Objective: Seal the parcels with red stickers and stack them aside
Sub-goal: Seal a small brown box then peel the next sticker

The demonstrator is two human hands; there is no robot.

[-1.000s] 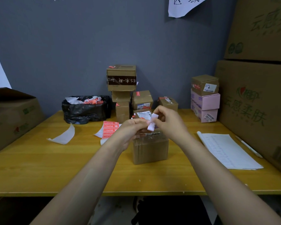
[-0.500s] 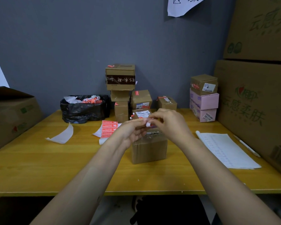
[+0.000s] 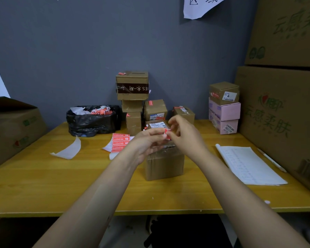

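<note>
- The red sticker is now showing its red face between the two hands, just above the parcel. A second ago a white strip was standing up in that spot, so the sticker is probably coming off its backing.
- The right hand is pinching the sticker's end between thumb and forefinger, with its other fingers lifting loosely. The left hand is curling in from 9 o'clock and pinching the other end.
- The parcel is sitting where it was, mid-table. The hands are partly hiding its top, and no red seal is showing on what can be seen.
- I am reading this as the peel nearly finishing, with the sticker going over the top seam next and the parcel not yet ready to stack.
- At 10 o'clock from the parcel, the sticker sheet is lying flat and unmoved.
- At 12 o'clock, the stacked parcels are standing against the wall, some carrying red seals.
- Farther out at 10 o'clock, a black bag is holding torn scraps.
</note>
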